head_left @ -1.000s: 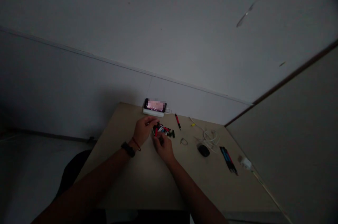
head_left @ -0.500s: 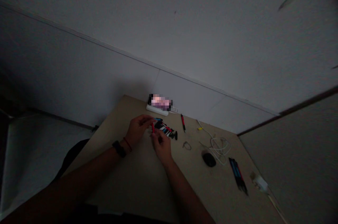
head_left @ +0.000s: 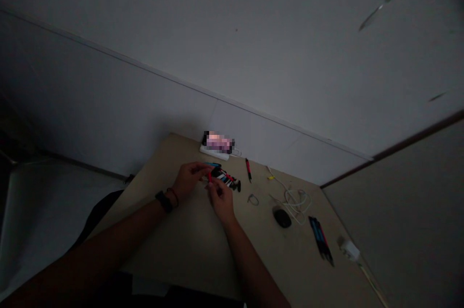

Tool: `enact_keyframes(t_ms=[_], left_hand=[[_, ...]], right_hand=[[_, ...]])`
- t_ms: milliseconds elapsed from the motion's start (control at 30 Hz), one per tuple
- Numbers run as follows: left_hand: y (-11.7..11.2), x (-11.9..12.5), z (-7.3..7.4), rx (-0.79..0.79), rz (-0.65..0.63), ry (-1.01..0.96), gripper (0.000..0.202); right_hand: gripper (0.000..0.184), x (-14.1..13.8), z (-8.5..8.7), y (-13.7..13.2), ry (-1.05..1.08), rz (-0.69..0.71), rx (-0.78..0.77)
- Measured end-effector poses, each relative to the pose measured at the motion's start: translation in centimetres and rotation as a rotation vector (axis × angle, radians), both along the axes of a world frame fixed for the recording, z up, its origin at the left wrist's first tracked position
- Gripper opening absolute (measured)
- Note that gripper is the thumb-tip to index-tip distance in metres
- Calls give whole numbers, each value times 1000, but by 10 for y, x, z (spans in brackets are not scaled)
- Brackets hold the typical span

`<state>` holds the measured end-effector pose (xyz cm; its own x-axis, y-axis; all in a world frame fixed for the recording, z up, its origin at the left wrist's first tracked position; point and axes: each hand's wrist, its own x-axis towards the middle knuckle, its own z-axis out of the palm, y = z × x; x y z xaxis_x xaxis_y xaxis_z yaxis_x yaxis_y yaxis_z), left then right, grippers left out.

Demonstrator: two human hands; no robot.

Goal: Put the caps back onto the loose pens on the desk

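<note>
A short red pen piece point(head_left: 209, 177) stands between the fingertips of both hands. My left hand point(head_left: 187, 177) pinches its upper end, and my right hand point(head_left: 222, 200) closes its thumb and fingers near the lower end. Just behind the fingers lies a pile of pen parts point(head_left: 227, 178) in black, white, red and blue, partly hidden by my right hand. Whether a second small part sits inside the red piece is too dark to make out.
On the table point(head_left: 188, 240), a lit phone point(head_left: 219, 142) leans on a white block point(head_left: 213, 154) by the wall. To the right are a red-black pen point(head_left: 248, 170), a small loop point(head_left: 253, 199), white cable point(head_left: 299, 201), a black mouse point(head_left: 282, 218), several pens point(head_left: 321, 240) and a white plug point(head_left: 350, 250).
The view has shifted slightly, so the table items appear a little further left. Both hands keep hold of the red piece, with barely any movement of the fingers.
</note>
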<state>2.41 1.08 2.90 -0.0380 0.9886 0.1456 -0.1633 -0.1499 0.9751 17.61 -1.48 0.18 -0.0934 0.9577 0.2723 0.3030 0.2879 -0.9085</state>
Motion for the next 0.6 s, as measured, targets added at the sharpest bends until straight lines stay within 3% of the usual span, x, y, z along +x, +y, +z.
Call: enact_keyframes(t_ms=[300,467,600], left_hand=[[-2,-2,0,114,-16,143,25],[0,0,-5,115,7,148,31],[1,3,-11,110,-80,140,28]], right_hand=[[35,1,-1,1,20,-10,-8],[42,2,-4,3,118,-17,-64],[46,1,-2,5,203,19,-99]])
